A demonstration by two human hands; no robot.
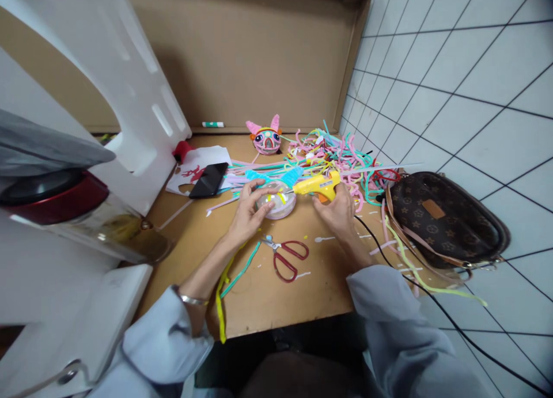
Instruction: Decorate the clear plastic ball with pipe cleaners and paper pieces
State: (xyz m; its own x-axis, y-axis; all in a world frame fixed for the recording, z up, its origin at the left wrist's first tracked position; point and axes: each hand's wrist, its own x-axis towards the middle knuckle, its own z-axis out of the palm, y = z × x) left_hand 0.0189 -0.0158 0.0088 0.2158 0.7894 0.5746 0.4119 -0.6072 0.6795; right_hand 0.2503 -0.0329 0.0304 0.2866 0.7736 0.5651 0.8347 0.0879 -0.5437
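My left hand (250, 209) grips a clear round ball (280, 209) by its left side, fingers closed on its edge. Blue fuzzy ear shapes rise at the ball's top, and yellow strips lie on its face. In my right hand (340, 208) is a yellow hot glue gun (317, 185), its nozzle pointing left and close to the ball's face; whether the tip touches cannot be made out. Below the ball, red-handled scissors (287, 257) lie partly spread on the table. Yellow and teal pipe cleaners (242, 271) rest beside my left forearm.
Behind the ball are a finished pink-eared figure (266, 140), a heap of coloured pipe cleaners (332, 147), a black phone (209, 180) and a marker (213, 124). A brown patterned bag (444, 219) sits right, near the black cord (425, 297). A glass jar (108, 219) stands left.
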